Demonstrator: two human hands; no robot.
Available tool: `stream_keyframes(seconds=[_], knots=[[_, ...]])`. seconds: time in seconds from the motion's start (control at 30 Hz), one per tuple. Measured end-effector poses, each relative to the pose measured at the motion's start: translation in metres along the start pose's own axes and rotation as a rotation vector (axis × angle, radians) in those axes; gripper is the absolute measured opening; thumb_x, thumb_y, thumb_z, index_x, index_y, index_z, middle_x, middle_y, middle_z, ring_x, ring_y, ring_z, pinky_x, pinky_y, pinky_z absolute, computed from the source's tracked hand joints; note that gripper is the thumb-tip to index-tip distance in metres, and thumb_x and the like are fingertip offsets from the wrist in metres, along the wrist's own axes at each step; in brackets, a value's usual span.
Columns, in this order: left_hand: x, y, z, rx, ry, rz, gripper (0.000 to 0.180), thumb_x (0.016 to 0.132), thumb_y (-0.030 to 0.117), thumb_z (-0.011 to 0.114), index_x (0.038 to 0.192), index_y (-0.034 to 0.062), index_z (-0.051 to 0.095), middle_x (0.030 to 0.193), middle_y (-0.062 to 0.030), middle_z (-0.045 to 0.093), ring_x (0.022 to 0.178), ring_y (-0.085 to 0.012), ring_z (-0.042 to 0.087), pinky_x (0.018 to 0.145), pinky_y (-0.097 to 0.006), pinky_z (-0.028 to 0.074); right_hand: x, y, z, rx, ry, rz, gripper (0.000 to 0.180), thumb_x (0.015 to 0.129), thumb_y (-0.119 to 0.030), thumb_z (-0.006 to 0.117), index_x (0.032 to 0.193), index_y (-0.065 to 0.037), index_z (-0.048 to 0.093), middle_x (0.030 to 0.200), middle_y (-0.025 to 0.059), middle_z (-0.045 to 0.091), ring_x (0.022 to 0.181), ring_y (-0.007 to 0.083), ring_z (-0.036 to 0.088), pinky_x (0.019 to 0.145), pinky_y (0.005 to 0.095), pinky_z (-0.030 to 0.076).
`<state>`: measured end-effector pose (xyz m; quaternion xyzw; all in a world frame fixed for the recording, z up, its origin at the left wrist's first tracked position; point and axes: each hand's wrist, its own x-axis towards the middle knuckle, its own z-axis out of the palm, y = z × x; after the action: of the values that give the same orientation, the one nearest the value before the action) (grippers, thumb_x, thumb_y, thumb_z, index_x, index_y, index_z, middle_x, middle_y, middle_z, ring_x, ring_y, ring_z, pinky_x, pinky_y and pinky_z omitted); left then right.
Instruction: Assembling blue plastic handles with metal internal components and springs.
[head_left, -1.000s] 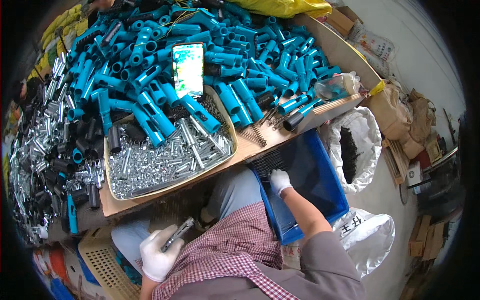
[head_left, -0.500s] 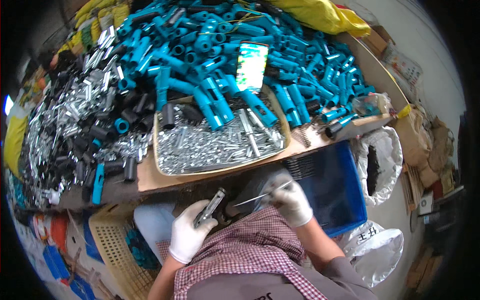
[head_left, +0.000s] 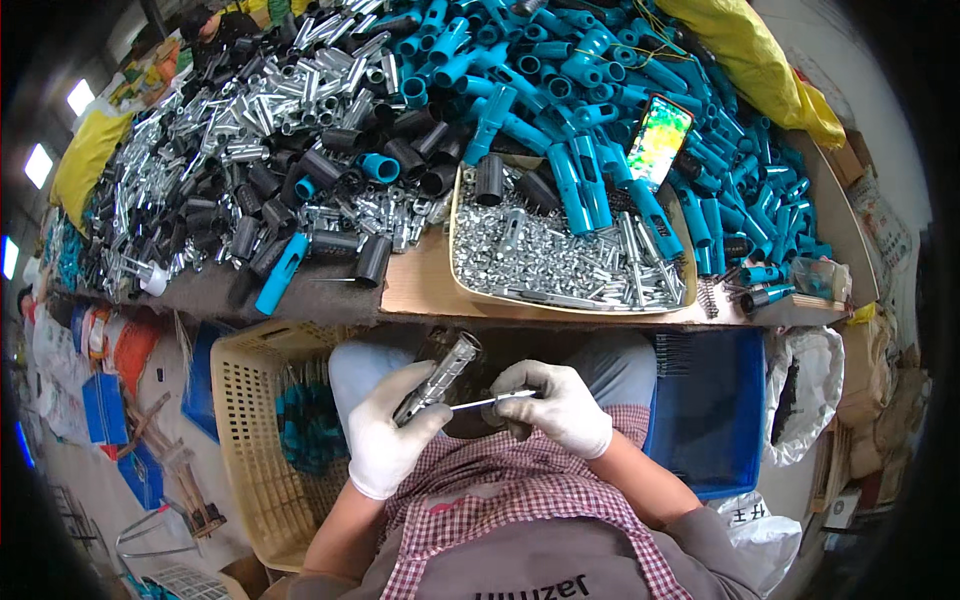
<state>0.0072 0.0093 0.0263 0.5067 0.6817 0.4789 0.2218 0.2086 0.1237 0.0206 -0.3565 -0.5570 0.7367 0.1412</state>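
Note:
My left hand [head_left: 390, 435], in a white glove, grips a silvery slotted metal tube [head_left: 443, 375] that tilts up to the right. In my gloved right hand [head_left: 562, 410], the fingers are closed on a thin metal rod [head_left: 470, 404]. The rod's left end points at the lower part of the tube; whether it touches or enters it I cannot tell. Both hands are above my checked apron, in front of the table edge. Beyond them stands a shallow tray [head_left: 454, 262] of small metal pieces, with teal and black tubes lying over its far side.
Teal tubes [head_left: 545, 50] are heaped at the back right, metal and black parts [head_left: 270, 150] at the left. A lit phone [head_left: 660, 140] leans on the teal heap. Below the table are a yellow basket [head_left: 262, 440], a blue bin [head_left: 705, 420] and a white sack [head_left: 818, 400].
The view has turned left. My right hand has come closer to my left, bringing the rod up to the tube. Both hands keep their hold.

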Motion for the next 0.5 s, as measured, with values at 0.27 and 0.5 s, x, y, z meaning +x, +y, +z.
stream_keyframes(seconds=[0.27, 0.5], knots=[[0.007, -0.004, -0.004, -0.071, -0.083, 0.019, 0.049, 0.073, 0.022, 0.080, 0.111, -0.0063, 0.066, 0.092, -0.0148, 0.070, 0.081, -0.0218, 0.068, 0.076, -0.031, 0.053, -0.007, 0.006, 0.003, -0.025, -0.026, -0.107, 0.012, 0.086, -0.005, 0.069, 0.096, 0.001, 0.064, 0.081, 0.0022, 0.061, 0.068, 0.0080, 0.055, 0.061, 0.0244, 0.047], [0.004, -0.008, -0.006, -0.088, -0.105, 0.043, 0.050, 0.073, 0.021, 0.082, 0.113, -0.0044, 0.067, 0.095, -0.0146, 0.072, 0.085, -0.0235, 0.070, 0.078, -0.032, 0.054, 0.001, 0.009, -0.009, -0.230, 0.194, -0.081, 0.011, 0.086, -0.003, 0.069, 0.096, 0.001, 0.065, 0.084, 0.0033, 0.064, 0.077, 0.0092, 0.059, 0.070, 0.0269, 0.050]])
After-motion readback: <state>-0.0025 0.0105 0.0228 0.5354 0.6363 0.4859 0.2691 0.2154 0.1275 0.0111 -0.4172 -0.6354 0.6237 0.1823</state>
